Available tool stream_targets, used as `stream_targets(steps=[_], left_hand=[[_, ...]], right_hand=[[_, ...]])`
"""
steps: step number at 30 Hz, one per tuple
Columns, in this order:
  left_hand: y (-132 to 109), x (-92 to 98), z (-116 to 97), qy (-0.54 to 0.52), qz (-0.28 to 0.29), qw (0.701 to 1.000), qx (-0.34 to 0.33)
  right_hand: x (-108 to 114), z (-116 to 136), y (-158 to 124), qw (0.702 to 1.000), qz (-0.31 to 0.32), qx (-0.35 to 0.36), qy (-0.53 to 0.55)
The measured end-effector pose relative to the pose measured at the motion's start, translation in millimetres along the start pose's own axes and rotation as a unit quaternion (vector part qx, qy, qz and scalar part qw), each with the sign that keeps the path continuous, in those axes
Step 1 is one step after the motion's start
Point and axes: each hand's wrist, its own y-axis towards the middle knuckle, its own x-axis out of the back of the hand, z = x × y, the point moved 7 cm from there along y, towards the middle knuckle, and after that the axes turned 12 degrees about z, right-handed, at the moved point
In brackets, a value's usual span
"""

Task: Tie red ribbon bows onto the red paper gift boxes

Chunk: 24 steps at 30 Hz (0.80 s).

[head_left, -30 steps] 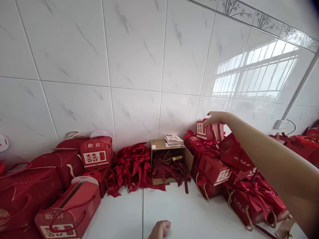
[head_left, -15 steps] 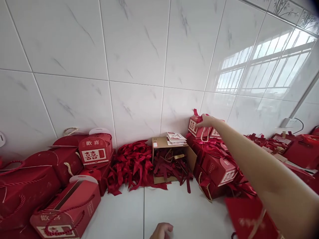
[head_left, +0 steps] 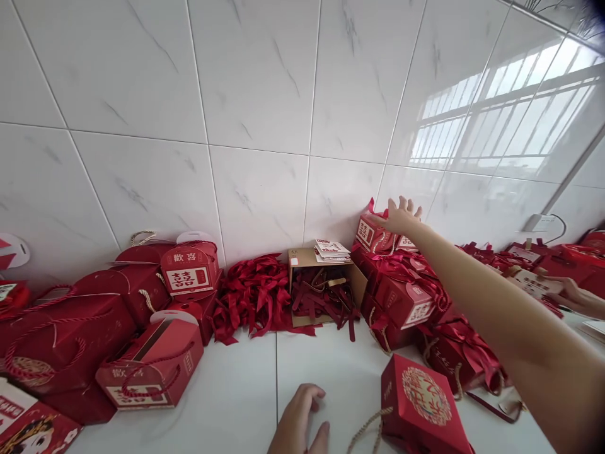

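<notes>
My right hand (head_left: 401, 215) reaches to the top of the stack by the wall. Its fingers are spread over a small red gift box (head_left: 365, 232) with a ribbon; the palm's contact with it is partly hidden. My left hand (head_left: 300, 421) is low in the middle, thumb and fingers apart and nothing between them. To its right a red box with a round gold emblem (head_left: 425, 397) lies on the white table (head_left: 246, 391), its rope handle (head_left: 371, 429) trailing toward that hand. Below my right hand sit more ribboned red boxes (head_left: 401, 296).
Red gift boxes (head_left: 154, 366) with cord handles crowd the left side. Against the tiled wall lie a heap of red ribbons (head_left: 255, 296) and a cardboard box (head_left: 302, 257) of dark red strips, with cards (head_left: 332, 250) on top. At far right another person's hand (head_left: 574, 296) holds a card.
My right hand's fingers have opened and lifted from the small box on the stack. My left hand has come further into view. The emblem box now shows more fully as the view tilted down.
</notes>
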Motion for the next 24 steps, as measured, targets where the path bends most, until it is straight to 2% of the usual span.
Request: stream_targets(steps=[2, 3, 4, 5, 6, 7, 8, 10, 11, 12, 14, 17, 19, 20, 22, 24], left_hand=[[-2.6, 1.9, -6.3, -0.006, 0.014, 1.0, -0.014], [-3.4, 2.8, -8.1, -0.011, 0.02, 1.0, -0.016], [-4.0, 3.8, -9.4, -0.016, 0.023, 0.999, -0.015], [-4.6, 4.6, -10.2, -0.023, 0.025, 0.999, -0.012], [-5.4, 5.3, -11.0, -0.029, 0.024, 0.999, -0.008], [-6.4, 5.7, -12.0, -0.035, 0.023, 0.999, -0.003], [-7.5, 5.6, -13.2, -0.042, 0.022, 0.999, 0.0], [-10.2, 5.8, -16.2, -0.058, 0.016, 0.998, 0.004], [-11.4, 5.8, -17.9, -0.065, 0.013, 0.998, 0.003], [-12.3, 5.6, -19.7, -0.068, 0.014, 0.998, 0.0], [-13.1, 4.5, -22.8, -0.062, 0.023, 0.998, -0.009], [-12.2, 3.0, -24.4, -0.029, 0.04, 0.998, -0.024], [-11.2, 2.6, -22.5, -0.013, 0.045, 0.999, -0.023], [-10.9, 2.3, -21.1, -0.008, 0.048, 0.999, -0.019], [-10.4, 1.4, -18.4, -0.004, 0.053, 0.999, -0.011], [-10.2, 0.8, -17.0, -0.002, 0.056, 0.998, -0.005]], right_hand=[[26.7, 2.2, -43.3, 0.997, -0.066, 0.025, 0.032], [37.3, 5.5, -72.1, 0.992, -0.104, 0.061, 0.041], [39.8, 10.3, -103.0, 0.987, -0.108, 0.114, 0.04], [33.8, 14.8, -134.8, 0.981, -0.079, 0.172, 0.035], [18.3, 19.7, -167.4, 0.97, -0.016, 0.242, 0.023], [-6.0, 22.6, -200.4, 0.948, 0.077, 0.309, 0.005], [-34.9, 19.6, -231.3, 0.92, 0.179, 0.348, -0.008], [-90.5, -0.8, -276.1, 0.883, 0.332, 0.331, -0.021], [-113.8, -11.8, -290.0, 0.872, 0.372, 0.315, -0.039], [-131.7, -21.5, -297.5, 0.871, 0.386, 0.3, -0.053], [-147.5, -32.0, -298.3, 0.894, 0.343, 0.287, -0.037], [-141.0, -38.8, -288.3, 0.921, 0.286, 0.262, 0.039], [-119.7, -37.0, -280.4, 0.915, 0.269, 0.275, 0.125], [-102.2, -35.4, -273.9, 0.908, 0.245, 0.29, 0.179], [-57.0, -37.6, -251.6, 0.892, 0.155, 0.302, 0.298], [-18.6, -52.4, -215.2, 0.865, 0.077, 0.232, 0.437]])
